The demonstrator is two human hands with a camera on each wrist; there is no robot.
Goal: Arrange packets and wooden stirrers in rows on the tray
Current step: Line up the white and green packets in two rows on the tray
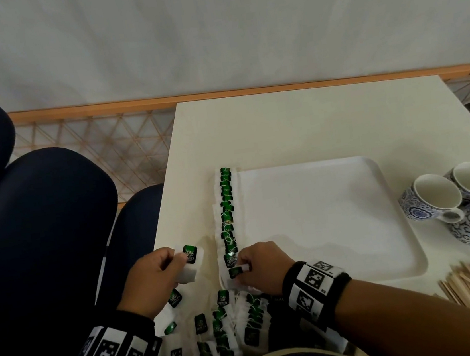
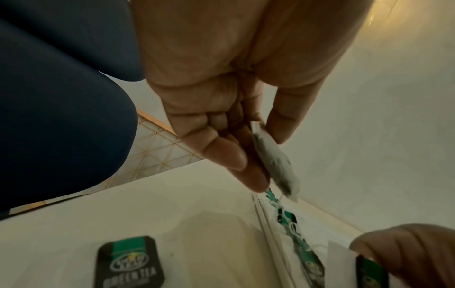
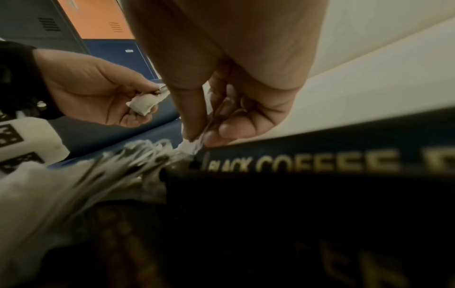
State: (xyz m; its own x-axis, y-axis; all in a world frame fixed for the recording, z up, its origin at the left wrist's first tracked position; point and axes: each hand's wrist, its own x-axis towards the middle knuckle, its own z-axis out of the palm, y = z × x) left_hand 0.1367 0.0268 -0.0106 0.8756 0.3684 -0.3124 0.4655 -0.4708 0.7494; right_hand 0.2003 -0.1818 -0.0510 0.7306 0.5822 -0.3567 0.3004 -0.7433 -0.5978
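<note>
Fingers of the right hand pinch a tea bag down at the near end of the row along the tray edge, extending it, while the left hand pinches the next bag beside it, ready.

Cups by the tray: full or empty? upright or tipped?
Empty and upright. The head view shows the three blue-patterned cups standing right of the tray, mouths up, with bare white insides and no liquid visible.
</note>
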